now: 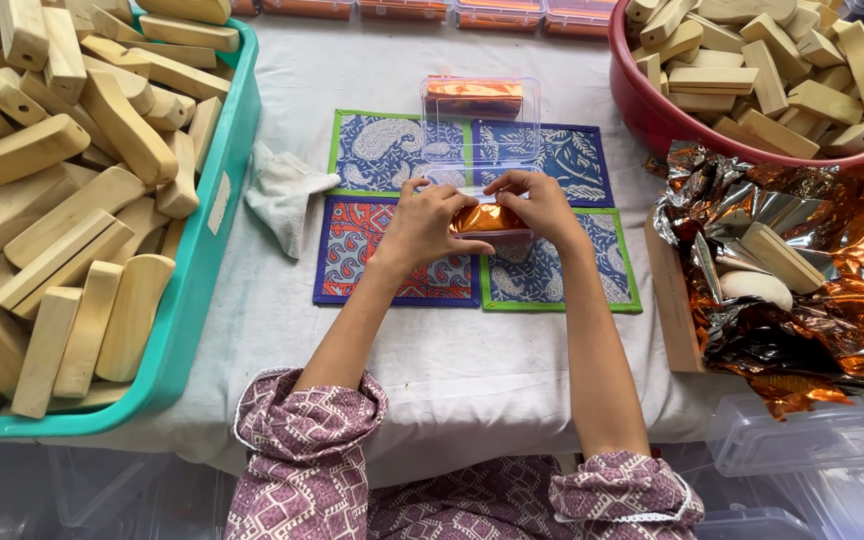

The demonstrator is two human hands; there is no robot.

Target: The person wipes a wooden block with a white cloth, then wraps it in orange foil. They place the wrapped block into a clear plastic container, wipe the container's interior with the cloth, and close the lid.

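Note:
My left hand (422,222) and my right hand (544,205) meet over a small piece wrapped in orange foil (485,218), both gripping it. The piece sits in the bottom of a clear plastic box (505,237) on a patterned patchwork mat (367,150). The box's open lid (480,150) stands up behind my hands. Through it shows another orange-wrapped piece in a clear box (474,97) further back.
A teal tub (184,330) of pale wooden blocks fills the left. A red bowl (652,118) of wooden blocks stands at the back right. Crumpled orange foil sheets (802,260) with loose blocks lie right. A white cloth (282,190) lies beside the mat. Clear boxes (802,435) sit below right.

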